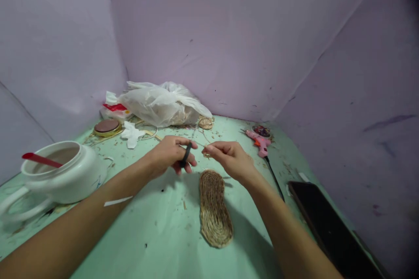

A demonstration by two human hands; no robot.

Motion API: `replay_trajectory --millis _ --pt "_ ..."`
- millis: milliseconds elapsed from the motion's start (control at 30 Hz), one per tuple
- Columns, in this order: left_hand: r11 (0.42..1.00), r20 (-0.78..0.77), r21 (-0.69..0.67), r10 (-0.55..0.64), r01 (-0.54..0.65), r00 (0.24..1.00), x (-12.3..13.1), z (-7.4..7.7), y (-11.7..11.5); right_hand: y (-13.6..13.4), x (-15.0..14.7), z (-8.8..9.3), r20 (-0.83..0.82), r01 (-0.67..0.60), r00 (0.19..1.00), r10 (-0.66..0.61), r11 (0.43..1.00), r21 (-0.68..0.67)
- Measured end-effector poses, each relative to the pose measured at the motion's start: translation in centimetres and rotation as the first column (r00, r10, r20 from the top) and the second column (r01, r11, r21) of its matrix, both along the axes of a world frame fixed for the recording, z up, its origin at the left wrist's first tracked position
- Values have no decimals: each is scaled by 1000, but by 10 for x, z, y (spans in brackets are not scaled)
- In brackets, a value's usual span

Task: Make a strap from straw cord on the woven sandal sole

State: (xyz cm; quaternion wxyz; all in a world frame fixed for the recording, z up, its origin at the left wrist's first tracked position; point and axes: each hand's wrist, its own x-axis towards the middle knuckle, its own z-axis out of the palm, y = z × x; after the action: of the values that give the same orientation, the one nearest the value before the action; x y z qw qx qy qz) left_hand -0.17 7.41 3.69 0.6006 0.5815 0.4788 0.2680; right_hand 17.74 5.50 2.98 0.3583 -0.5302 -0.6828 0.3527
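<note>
My left hand point(175, 154) has its fingers through the black handle of a pair of scissors point(186, 155), whose thin blades are blurred near the fingertips. Close beside it, my right hand point(231, 159) pinches the end of a tan twine point(206, 151). A thin strand seems to run from there toward a small coil point(205, 123) at the back. Below both hands, a sole-shaped piece of coiled twine point(216, 209) lies flat on the table, touched by neither hand.
A white pot point(88, 174) with a red stick point(42, 159) stands at left. Behind are a plastic bag point(163, 103) and a round brown-topped tin point(107, 126). At right lie a pink glue gun point(260, 143) with its cord and a black phone point(327, 226). Scraps litter the green table point(157, 235).
</note>
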Motion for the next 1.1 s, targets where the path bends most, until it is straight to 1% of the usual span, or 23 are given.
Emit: replay_trajectory --millis 67,100,167,233,400,567,633,700,733,800,833,867,933,1000,1100 --pt "988 7 89 122 -122 992 -3 3 4 -3 2 -6 -161 -27 987 22 999 -30" --pt "981 21 121 147 -149 989 -4 5 4 -5 3 -8 -227 -48 973 35 998 -49" --pt "977 54 146 148 -155 987 -3 7 2 -8 3 -13 -316 -88 947 57 992 -85" --pt "979 77 147 131 -141 988 2 8 -4 -11 3 -16 -362 -112 930 68 989 -101" --pt "980 118 142 121 -137 986 13 6 -18 -17 -1 -16 -361 -89 931 50 992 -93" --pt "973 191 165 126 -158 974 16 1 -20 -19 -3 -17 -327 -124 941 89 988 -89" --pt "971 208 168 136 -172 969 13 2 -20 -17 -2 -19 -309 -65 950 43 996 -61" --pt "984 235 141 74 -110 969 10 6 -23 -14 1 -20 -360 68 931 -67 998 -11" --pt "992 260 114 14 -45 966 9 8 -24 -12 2 -21 -410 148 903 -131 989 9" --pt "991 326 24 -132 131 936 9 10 -31 -9 6 -21 -512 272 831 -219 962 29" --pt "976 362 -31 -190 216 913 11 11 -34 -7 8 -20 -548 305 802 -236 952 36" --pt "955 392 -85 -230 284 891 13 11 -39 -6 9 -20 -572 326 783 -244 944 44" --pt "912 426 -164 -277 375 861 18 10 -47 -5 10 -19 -586 336 773 -241 940 56" --pt "897 441 -178 -295 405 848 23 9 -53 -6 9 -19 -577 333 781 -239 941 61" --pt "909 462 -158 -278 387 842 27 6 -56 -7 5 -19 -566 320 794 -221 944 80"
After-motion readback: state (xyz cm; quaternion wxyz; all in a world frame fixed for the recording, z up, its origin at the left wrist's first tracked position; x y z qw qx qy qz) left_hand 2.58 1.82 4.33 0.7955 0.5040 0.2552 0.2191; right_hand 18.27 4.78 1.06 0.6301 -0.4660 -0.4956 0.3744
